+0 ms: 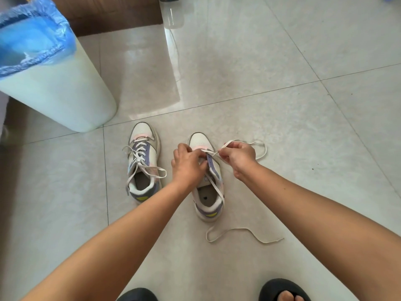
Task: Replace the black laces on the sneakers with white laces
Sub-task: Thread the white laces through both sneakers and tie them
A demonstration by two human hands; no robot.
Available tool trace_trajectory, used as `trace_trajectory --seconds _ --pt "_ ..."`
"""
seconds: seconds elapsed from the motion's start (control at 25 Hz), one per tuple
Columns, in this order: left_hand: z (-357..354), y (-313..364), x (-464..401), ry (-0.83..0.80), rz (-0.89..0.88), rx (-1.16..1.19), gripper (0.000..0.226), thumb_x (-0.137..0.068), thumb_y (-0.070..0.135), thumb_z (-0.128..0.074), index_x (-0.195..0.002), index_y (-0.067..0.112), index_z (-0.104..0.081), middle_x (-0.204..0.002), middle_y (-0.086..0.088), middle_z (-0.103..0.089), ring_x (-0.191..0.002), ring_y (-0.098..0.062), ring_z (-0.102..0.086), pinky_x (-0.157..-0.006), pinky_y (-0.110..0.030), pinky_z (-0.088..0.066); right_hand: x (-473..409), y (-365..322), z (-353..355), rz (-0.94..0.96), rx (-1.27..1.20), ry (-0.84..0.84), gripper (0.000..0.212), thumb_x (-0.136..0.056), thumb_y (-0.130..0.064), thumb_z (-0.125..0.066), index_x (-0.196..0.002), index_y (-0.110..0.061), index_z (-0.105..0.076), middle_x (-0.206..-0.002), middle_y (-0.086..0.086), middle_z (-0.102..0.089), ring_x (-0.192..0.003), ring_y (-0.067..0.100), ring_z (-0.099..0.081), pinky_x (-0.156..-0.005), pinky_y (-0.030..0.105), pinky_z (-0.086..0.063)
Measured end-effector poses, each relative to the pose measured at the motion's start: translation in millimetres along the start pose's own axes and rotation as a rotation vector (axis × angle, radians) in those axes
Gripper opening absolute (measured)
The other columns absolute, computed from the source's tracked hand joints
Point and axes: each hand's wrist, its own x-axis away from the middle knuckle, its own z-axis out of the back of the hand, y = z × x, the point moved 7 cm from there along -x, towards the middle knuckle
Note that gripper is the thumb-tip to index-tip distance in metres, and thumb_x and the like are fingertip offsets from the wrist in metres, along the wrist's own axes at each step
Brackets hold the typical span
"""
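Observation:
Two white sneakers with purple and pink panels stand side by side on the floor, toes pointing away. The left sneaker (143,164) is laced with a white lace, its ends loose. Over the lower eyelets of the right sneaker (207,192), my left hand (188,165) grips the shoe's tongue area and the lace. My right hand (237,156) pinches a white lace (243,232) just to the right of the shoe. One end of this lace loops past my right hand; the other trails across the shoe and onto the floor in front. No black lace is in view.
A white bin (54,83) with a blue liner stands at the left rear. Brown furniture (112,14) is behind it. The floor (282,94) is glossy pale tile. My feet in black slippers (284,290) are at the bottom edge.

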Motion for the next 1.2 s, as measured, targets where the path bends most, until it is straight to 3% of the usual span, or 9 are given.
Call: trace_trajectory --seconds 0.28,0.84,0.96,1.2 --pt "-4.7 -3.6 -2.6 0.021 0.007 0.032 0.024 -0.087 0.027 -0.059 -0.108 0.019 -0.067 -0.116 -0.007 -0.04 -0.115 -0.024 -0.035 -0.096 -0.032 -0.03 -2.7 8.8 -4.1 0.07 0.056 0.028 0.022 -0.072 0.009 -0.07 -0.07 -0.009 -0.057 -0.07 0.006 -0.06 -0.076 0.022 -0.059 -0.087 0.042 -0.054" --pt "-7.7 -2.1 -2.4 0.038 0.016 0.012 0.024 -0.089 0.025 -0.057 -0.109 0.02 -0.068 -0.119 -0.006 -0.038 -0.117 -0.024 -0.033 -0.096 -0.032 -0.029 1.1 11.9 -3.4 0.073 0.059 -0.037 0.023 -0.073 0.01 -0.07 -0.07 -0.007 -0.056 -0.068 0.006 -0.057 -0.068 0.018 -0.058 -0.078 0.031 -0.055" --pt "-8.4 -2.5 -3.6 0.036 0.014 0.016 0.024 -0.088 0.024 -0.057 -0.109 0.02 -0.068 -0.118 -0.006 -0.037 -0.117 -0.024 -0.033 -0.096 -0.031 -0.028 0.9 6.8 -4.2 0.112 0.082 -0.053 0.023 -0.073 0.01 -0.071 -0.071 -0.008 -0.056 -0.071 0.007 -0.059 -0.073 0.021 -0.06 -0.082 0.034 -0.055" --pt "-8.9 -2.2 -4.3 0.04 0.009 0.013 0.024 -0.089 0.026 -0.057 -0.108 0.021 -0.069 -0.119 -0.007 -0.038 -0.118 -0.026 -0.033 -0.096 -0.033 -0.029 6.4 -10.7 -18.6 0.285 0.363 -0.189 0.022 -0.074 0.005 -0.072 -0.071 -0.012 -0.059 -0.071 0.001 -0.062 -0.072 0.014 -0.061 -0.08 0.032 -0.054"
